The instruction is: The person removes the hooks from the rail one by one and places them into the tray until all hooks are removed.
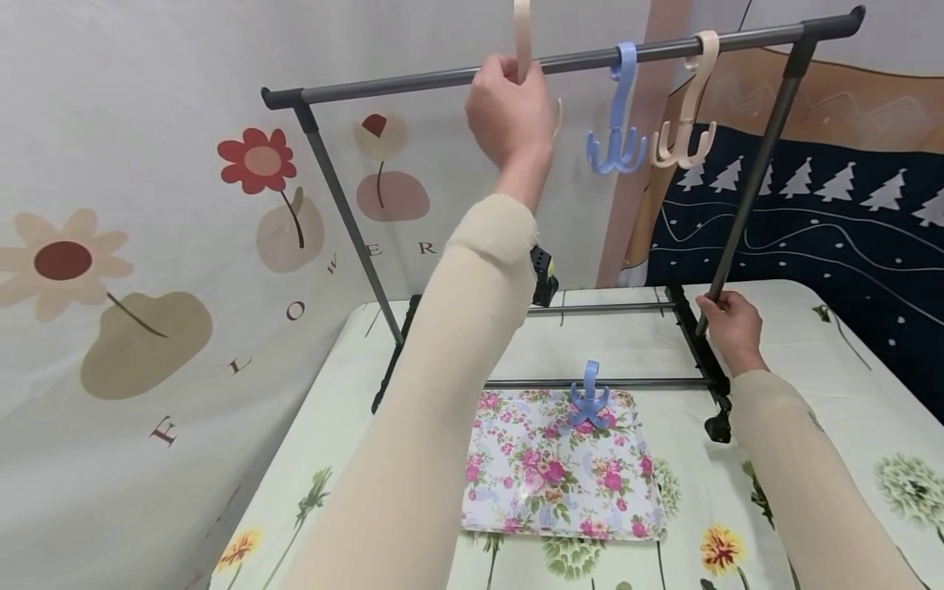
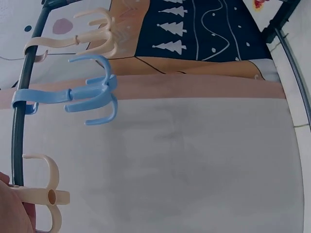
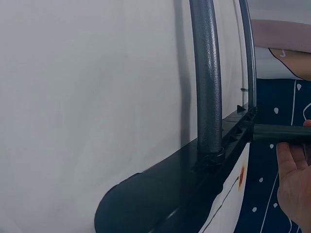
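We found the cream hook (image 1: 523,37) at the rack's top bar (image 1: 413,82), its straight strip rising above the bar and a prong just visible beyond the wrist; whether it was seated on the bar, we could not tell. The left hand (image 1: 510,111) had it pinched, fingers curled closed around the strip. To the right along the same bar hung a blue hook (image 1: 616,123), then a second cream hook (image 1: 689,102), close together, prongs down. The right hand (image 1: 733,324) gripped the right post (image 1: 760,164) near its foot, fingers bent about the tube just above the black base (image 1: 692,328). Below, we noted a lower blue hook (image 1: 590,401) by the front rail (image 1: 664,383), over a floral sheet (image 1: 546,483) lying flat on the flower-printed tablecloth (image 1: 833,483). Behind the right post we saw navy fabric (image 1: 811,213) with white trees.
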The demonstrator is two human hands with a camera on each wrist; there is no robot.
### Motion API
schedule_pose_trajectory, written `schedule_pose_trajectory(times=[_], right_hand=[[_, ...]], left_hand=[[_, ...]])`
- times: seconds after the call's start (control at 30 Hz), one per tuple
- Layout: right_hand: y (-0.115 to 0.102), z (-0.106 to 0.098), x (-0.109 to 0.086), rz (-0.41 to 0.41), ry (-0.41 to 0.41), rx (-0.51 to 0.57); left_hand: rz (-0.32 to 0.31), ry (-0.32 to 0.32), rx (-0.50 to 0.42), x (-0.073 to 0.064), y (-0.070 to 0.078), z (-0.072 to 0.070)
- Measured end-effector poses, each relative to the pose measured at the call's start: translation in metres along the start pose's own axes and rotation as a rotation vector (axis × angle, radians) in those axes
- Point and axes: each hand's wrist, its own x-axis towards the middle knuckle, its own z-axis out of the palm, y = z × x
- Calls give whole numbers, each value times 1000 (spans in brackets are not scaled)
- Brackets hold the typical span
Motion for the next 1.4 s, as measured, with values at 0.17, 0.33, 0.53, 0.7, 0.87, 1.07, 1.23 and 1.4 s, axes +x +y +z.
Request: schedule_pose_trajectory(times=[0.17,0.33,0.53,0.7,0.87,1.07,1.23,1.4], right_hand=[[1,0,2,10,-4,-2],[2,-2,2,5,-1,-9],[4,-3,1,-3,6,-20],[4,-4,0,-13,7,-19],[2,-4,0,-17,12,-20],[1,-4,-1,-17,10,-29],[1,-4,-2,-14,5,-24],[1,-4,-2,-10,12,-11]], left_hand=[[10,-43,-48,-4,-5,-5],[26,-84,-91,-6,-10,-9],[53,-95,-43,-5,-17,-17],[68,-123,-33,-5,-23,-27],[81,-164,-43,-10,-30,-36],[69,-216,-82,-20,-42,-43],[79,-223,-45,-25,-52,-47],[80,-216,41,-27,-62,-52]])
